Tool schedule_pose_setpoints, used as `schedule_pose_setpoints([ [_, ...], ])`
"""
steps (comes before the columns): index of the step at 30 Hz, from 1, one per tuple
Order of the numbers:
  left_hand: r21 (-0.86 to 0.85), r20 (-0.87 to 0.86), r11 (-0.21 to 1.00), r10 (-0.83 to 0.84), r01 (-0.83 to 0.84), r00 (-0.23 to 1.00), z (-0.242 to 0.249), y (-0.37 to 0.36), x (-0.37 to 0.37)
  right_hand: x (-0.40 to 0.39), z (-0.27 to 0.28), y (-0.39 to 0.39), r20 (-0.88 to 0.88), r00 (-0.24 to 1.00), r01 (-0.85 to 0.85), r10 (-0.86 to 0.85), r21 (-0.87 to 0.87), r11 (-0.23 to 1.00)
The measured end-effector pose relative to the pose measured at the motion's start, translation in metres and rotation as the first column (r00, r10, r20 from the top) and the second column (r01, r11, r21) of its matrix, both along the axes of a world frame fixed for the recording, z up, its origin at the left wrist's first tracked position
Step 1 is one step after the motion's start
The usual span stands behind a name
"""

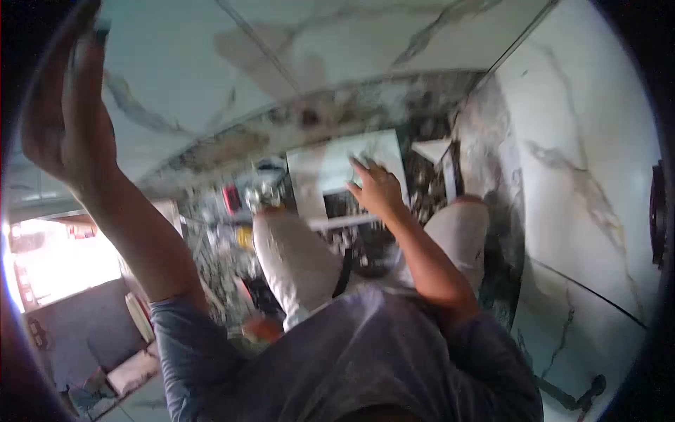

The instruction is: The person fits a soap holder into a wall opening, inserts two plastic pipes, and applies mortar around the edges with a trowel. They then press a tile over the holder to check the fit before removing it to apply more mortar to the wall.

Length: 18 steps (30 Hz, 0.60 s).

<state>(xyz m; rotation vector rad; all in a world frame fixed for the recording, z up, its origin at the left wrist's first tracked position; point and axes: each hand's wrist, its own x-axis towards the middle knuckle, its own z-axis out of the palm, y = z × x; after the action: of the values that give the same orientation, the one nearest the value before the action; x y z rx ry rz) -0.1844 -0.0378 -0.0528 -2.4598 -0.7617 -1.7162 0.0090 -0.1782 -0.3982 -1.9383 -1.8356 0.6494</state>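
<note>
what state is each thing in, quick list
Left hand: raised, fingers extended, wall contact unclear
Right hand: open, over the loose tile
Loose tile: has a cut-out
Wall tiles: mounted, veined
Trousers: smudged, knees bent
Floor: littered
Red object: too blurred to tell

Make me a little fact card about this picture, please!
Left hand: empty, raised beside marbled wall tiles
Right hand: over a white tile with a cut-out; can't tell if touching
Clothes: grey-blue shirt, pale trousers
Ground: messy, blurry
Near left knee: small red thing, too blurry to name
</note>
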Motion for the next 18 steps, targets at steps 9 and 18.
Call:
schedule_pose_setpoints([
  [9, -0.942, 0.107, 0.335, 0.401, -0.037, 0.91, -0.335, -0.077, -0.214, -0.047, -0.165, -0.039, 0.235, 0.934, -0.256, 0.268, -0.081, 0.963],
  [18, -0.866, -0.315, -0.238, -0.423, -0.44, 0.85, -0.494, -0.224, -0.232, -0.089, -0.219, -0.094, 0.139, 0.565, -0.819, 0.813, -0.02, 0.573],
])
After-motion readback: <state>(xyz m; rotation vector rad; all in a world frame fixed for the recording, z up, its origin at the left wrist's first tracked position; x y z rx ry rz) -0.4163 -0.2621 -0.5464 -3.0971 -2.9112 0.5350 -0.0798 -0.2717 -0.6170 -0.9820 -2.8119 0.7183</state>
